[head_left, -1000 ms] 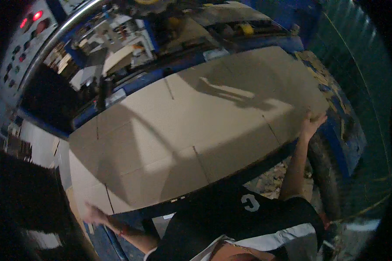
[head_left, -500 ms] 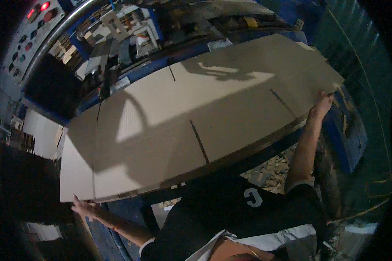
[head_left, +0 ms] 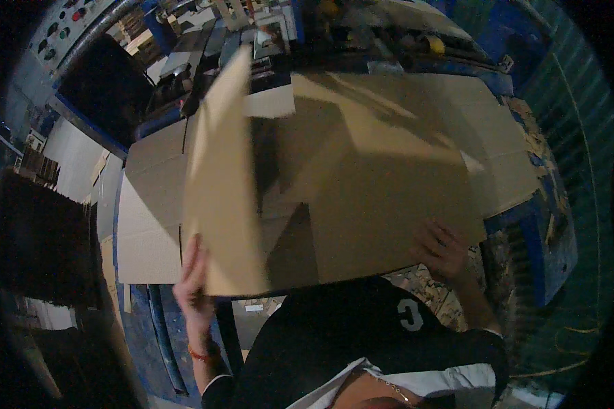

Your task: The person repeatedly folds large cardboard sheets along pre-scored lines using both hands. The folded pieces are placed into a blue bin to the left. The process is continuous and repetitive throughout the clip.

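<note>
A brown cardboard sheet (head_left: 389,198) lies before me with panels folded inward. Its left panel (head_left: 222,184) stands steeply up, blurred by motion. My left hand (head_left: 195,279) is closed on this panel's near lower corner. The broad right panel lies over the middle, and my right hand (head_left: 447,253) rests at its near edge. The fingers of that hand look spread on the board, slightly blurred. Flat cardboard (head_left: 147,242) with dark slots shows at the left, and more cardboard (head_left: 508,167) at the right; whether these belong to the same sheet I cannot tell.
Behind the cardboard stands a blue machine (head_left: 361,51) with metal parts. A control panel (head_left: 58,34) with buttons is at the far left. Cardboard scraps (head_left: 430,290) lie below the near edge. Green corrugated sheeting (head_left: 573,150) rises at the right.
The wide flat cardboard has been folded, its left panel now raised and its right one over the middle. Both hands have come inward from its outer ends. My view has shifted slightly.
</note>
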